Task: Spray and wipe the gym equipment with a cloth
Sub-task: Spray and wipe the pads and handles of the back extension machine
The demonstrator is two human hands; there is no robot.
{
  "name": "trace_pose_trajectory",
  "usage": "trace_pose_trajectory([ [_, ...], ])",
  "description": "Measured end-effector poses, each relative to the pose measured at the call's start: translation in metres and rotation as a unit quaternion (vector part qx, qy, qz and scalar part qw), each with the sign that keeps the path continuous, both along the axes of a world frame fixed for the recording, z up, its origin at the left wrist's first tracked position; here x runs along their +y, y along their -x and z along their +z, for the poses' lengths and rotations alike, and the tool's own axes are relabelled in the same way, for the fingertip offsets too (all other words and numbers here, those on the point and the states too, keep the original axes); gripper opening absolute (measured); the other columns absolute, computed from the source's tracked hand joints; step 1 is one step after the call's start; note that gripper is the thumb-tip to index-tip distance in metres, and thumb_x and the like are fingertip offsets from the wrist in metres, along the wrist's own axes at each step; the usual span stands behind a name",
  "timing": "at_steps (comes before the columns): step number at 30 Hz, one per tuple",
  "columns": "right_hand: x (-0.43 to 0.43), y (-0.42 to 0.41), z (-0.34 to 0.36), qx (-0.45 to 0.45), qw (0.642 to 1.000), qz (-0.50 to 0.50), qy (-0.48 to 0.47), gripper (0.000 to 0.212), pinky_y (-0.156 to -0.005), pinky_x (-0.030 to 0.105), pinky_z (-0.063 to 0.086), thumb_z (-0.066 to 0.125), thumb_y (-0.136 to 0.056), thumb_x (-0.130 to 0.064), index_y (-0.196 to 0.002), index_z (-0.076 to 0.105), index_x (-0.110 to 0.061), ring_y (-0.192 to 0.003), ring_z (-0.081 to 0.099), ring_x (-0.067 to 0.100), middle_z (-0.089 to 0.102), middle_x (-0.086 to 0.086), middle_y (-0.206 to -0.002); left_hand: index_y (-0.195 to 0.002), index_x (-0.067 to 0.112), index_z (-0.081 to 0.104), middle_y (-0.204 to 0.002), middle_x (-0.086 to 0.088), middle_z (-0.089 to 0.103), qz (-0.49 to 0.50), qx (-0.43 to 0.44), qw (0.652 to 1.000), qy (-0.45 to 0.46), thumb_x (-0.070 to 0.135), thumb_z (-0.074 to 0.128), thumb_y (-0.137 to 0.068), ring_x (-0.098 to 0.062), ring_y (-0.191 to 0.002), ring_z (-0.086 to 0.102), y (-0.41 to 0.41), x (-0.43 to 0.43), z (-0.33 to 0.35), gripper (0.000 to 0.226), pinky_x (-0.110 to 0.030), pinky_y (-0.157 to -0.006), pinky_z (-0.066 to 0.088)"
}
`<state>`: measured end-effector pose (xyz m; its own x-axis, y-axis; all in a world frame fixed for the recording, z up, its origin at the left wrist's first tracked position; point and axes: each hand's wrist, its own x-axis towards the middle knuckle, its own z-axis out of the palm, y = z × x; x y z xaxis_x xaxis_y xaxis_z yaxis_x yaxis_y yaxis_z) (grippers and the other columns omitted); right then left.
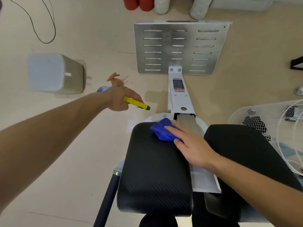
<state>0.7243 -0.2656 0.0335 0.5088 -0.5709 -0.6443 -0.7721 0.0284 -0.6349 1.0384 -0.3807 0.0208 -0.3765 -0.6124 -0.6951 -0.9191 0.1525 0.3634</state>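
A blue cloth (pixel 162 130) lies bunched on the far edge of the left black pad (pixel 154 169) of the gym machine. My right hand (pixel 191 145) presses flat on the cloth, fingers spread over it. My left hand (pixel 121 99) is out over the floor to the left of the machine, closed around a yellow pen-like tool with a green tip (pixel 136 103). Just beyond that hand a spray bottle (pixel 105 86) with an orange trigger stands on the floor, partly hidden by the hand. A second black pad (pixel 242 158) lies to the right.
The machine's white post (pixel 179 99) runs away to a slotted metal footplate (pixel 178 46). A white-lidded bin (pixel 54 72) sits on the floor at left, a white wire fan (pixel 268 128) at right. Red and white rolls (pixel 147 4) stand at the far edge, a black cable (pixel 41 22) at top left.
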Motion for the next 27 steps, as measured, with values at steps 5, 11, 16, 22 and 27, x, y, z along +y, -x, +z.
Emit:
trace_pose_trajectory([
  [5, 0.036, -0.002, 0.055, -0.092, 0.991, 0.090, 0.027, 0.048, -0.124, 0.026, 0.005, 0.035, -0.104, -0.030, -0.144, 0.034, -0.057, -0.145, 0.009, -0.011, 0.029, -0.031, -0.154, -0.129, 0.041, 0.063, -0.105, 0.024, 0.054, 0.015, 0.030, 0.999, -0.003, 0.001, 0.061, -0.081, -0.008, -0.101, 0.049, -0.006, 0.019, -0.007, 0.062, -0.030, -0.107, 0.032],
  [11, -0.013, -0.067, 0.009, -0.090, 0.978, 0.185, 0.040, 0.041, -0.121, 0.035, 0.012, 0.037, -0.106, -0.034, -0.146, 0.042, -0.038, -0.146, 0.023, 0.007, 0.038, -0.015, -0.154, -0.131, 0.045, 0.060, -0.107, 0.024, 0.055, 0.018, 0.021, 1.000, -0.011, 0.003, 0.060, -0.083, -0.006, -0.100, 0.047, -0.013, 0.038, -0.003, 0.063, -0.023, -0.101, 0.022],
  [16, -0.058, -0.079, -0.042, -0.023, 0.998, 0.059, -0.020, 0.037, -0.102, 0.039, 0.041, 0.036, -0.107, -0.027, -0.142, 0.046, -0.035, -0.121, 0.053, 0.023, 0.059, -0.003, -0.134, -0.129, 0.044, 0.061, -0.101, 0.028, 0.057, 0.051, 0.002, 0.999, -0.002, 0.002, 0.059, -0.083, -0.008, -0.098, 0.047, -0.026, 0.048, 0.009, 0.062, -0.024, -0.100, 0.019],
  [22, -0.002, -0.062, 0.021, -0.010, 0.995, 0.097, 0.035, 0.048, -0.117, 0.037, 0.027, 0.040, -0.106, -0.029, -0.150, 0.032, -0.046, -0.143, 0.036, 0.012, 0.038, -0.016, -0.156, -0.126, 0.046, 0.060, -0.100, 0.029, 0.065, 0.042, 0.016, 0.999, -0.006, 0.000, 0.059, -0.081, -0.006, -0.100, 0.052, -0.040, 0.063, 0.034, 0.064, -0.033, -0.104, 0.027],
  [27, 0.068, -0.074, 0.090, -0.139, 0.962, 0.227, 0.057, 0.051, -0.123, 0.029, 0.011, 0.043, -0.105, -0.017, -0.148, 0.038, -0.043, -0.150, 0.014, 0.003, 0.029, -0.021, -0.158, -0.125, 0.045, 0.063, -0.095, 0.028, 0.069, 0.078, 0.045, 0.996, -0.006, -0.004, 0.060, -0.081, 0.001, -0.094, 0.057, -0.053, 0.080, 0.068, 0.065, -0.038, -0.102, 0.040],
])
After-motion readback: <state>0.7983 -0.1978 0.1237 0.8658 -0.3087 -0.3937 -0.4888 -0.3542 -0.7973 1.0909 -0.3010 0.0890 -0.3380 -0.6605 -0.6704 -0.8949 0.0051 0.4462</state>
